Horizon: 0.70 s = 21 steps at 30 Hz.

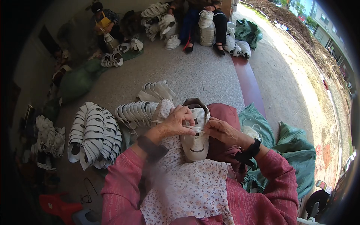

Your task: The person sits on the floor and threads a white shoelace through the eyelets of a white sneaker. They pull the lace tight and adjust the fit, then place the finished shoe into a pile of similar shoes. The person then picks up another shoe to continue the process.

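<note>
A white shoe upper (195, 146) with a dark toe mark and a brown-lined collar lies across my lap, its toe toward me. My left hand (177, 122) is closed on its left side, thumb and fingers curled at the lacing area. A white shoelace (198, 129) crosses the upper between my hands. At the right edge of the upper, my right hand (224, 132) pinches this lace between thumb and fingertips; the pinched end is hidden by the fingers. A floral apron (191, 187) covers my lap beneath the upper.
Stacks of nested white shoe uppers (93, 135) stand left, with another row (137, 112) by my knee. Green sacks (294, 155) lie right; a red stool (60, 204) is lower left. Across the floor, one person in a yellow apron (107, 24) and another (204, 22) sit among uppers.
</note>
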Motion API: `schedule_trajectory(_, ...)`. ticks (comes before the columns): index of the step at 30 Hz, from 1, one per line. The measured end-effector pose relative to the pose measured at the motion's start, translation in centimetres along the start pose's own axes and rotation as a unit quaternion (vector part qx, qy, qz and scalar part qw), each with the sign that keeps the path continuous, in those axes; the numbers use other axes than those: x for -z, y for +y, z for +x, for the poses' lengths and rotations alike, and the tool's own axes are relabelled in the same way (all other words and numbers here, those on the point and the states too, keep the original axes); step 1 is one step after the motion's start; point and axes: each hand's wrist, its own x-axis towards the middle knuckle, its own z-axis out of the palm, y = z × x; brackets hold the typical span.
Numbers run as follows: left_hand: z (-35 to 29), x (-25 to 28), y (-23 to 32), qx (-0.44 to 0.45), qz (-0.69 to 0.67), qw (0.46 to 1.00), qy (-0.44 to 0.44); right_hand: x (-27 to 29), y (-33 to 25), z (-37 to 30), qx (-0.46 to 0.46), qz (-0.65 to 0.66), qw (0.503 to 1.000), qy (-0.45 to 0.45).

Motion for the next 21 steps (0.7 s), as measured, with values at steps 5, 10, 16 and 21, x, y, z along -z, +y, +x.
schedule_trajectory(5,-1.0,-1.6,1.0,-0.074,-0.025,0.991,0.109,-0.1,-0.3,0.1,-0.151,0.126,0.98,-0.011)
schedule_trajectory(10,-1.4,-2.3,1.1,-0.097,-0.001,0.99,0.099,0.2,-1.0,0.4,-0.146,0.117,0.982,-0.035)
schedule_trajectory(16,-1.3,-2.9,1.0,-0.041,-0.062,0.994,0.081,-1.7,0.0,0.1,-0.052,-0.022,0.994,0.089)
schedule_trajectory(21,-1.3,-1.8,1.4,-0.015,-0.093,0.995,0.036,-2.5,-0.8,0.0,-0.115,0.074,0.977,0.167)
